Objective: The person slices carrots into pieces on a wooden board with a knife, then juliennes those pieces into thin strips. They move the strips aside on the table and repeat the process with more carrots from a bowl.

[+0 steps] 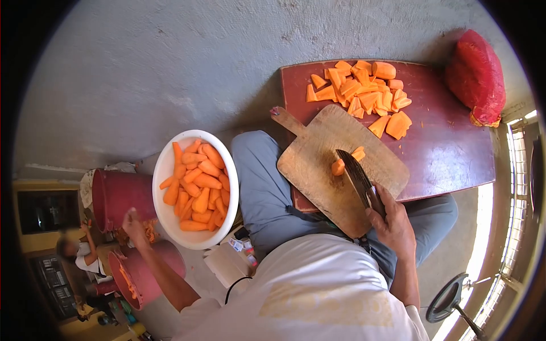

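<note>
My right hand [393,224] is closed around the handle of a kitchen knife [356,175]. Its dark blade slants over a worn wooden cutting board [310,153]. Beside the blade lies a small carrot piece [338,167], and another orange bit partly shows behind it. Away to the left, my left hand [135,228] is above the carrot peels at the pink buckets, its fingers curled together; anything in them is too small to make out. Between my hands, a white tub [161,199] holds many peeled carrots [200,182]. Cut carrot pieces [355,88] are heaped behind the board.
The board rests on a dark red table [449,153] and over my lap. A red mesh sack [476,77] stands at the table's far right. Two pink buckets [122,196] are at left. Another person [88,253] is in the background. A barred opening [512,199] is at right.
</note>
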### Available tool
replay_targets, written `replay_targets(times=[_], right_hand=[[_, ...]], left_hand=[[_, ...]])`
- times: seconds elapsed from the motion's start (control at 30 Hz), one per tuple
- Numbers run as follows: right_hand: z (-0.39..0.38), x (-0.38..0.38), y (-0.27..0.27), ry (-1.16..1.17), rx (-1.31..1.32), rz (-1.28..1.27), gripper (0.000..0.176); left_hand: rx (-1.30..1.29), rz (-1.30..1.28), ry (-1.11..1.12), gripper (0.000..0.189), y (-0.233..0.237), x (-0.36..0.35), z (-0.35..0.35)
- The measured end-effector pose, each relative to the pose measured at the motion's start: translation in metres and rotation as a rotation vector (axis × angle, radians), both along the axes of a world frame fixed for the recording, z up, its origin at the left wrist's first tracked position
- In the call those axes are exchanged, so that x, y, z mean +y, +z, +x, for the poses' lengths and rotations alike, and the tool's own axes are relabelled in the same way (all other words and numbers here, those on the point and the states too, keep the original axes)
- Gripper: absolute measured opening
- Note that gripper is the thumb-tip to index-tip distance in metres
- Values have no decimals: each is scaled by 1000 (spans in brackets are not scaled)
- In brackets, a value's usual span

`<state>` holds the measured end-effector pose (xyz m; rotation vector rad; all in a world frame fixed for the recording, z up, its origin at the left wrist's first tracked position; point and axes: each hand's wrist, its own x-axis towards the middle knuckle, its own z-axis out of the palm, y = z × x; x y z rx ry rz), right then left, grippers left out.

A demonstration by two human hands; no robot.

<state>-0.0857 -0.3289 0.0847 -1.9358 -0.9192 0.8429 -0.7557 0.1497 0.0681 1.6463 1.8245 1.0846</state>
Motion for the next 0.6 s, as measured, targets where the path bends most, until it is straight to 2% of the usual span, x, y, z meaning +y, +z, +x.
replay_targets(times=[0.07, 0.13, 0.2, 0.23, 0.3, 0.33, 0.4, 0.5, 0.6], right_hand=[[0, -2, 3, 2, 10, -18, 62], [-5, -7, -10, -12, -48, 80, 64], [-8, -11, -20, -24, -73, 124, 66], [-10, -12, -21, -31, -69, 123, 67], [-13, -13, -23, -36, -112, 135, 66], [-14, -14, -23, -34, -119, 121, 66], [-16, -12, -21, -38, -129, 94, 65], [-17, -9, -12, -20, -161, 133, 61], [-17, -8, -6, -15, -113, 107, 59]], left_hand=[[69, 256, -159, 31, 42, -9, 73], [-60, 258, -196, 29, 94, -78, 226], [-48, 172, -392, 26, 103, -141, 322], [-61, 205, -751, 25, 92, -169, 357], [208, 295, -1164, 42, 72, -218, 421], [194, 310, -1282, 43, 53, -235, 449], [283, 506, -1413, 49, 19, -250, 488], [173, 449, -1361, 51, -25, -254, 528], [65, 381, -1332, 45, -53, -248, 549]])
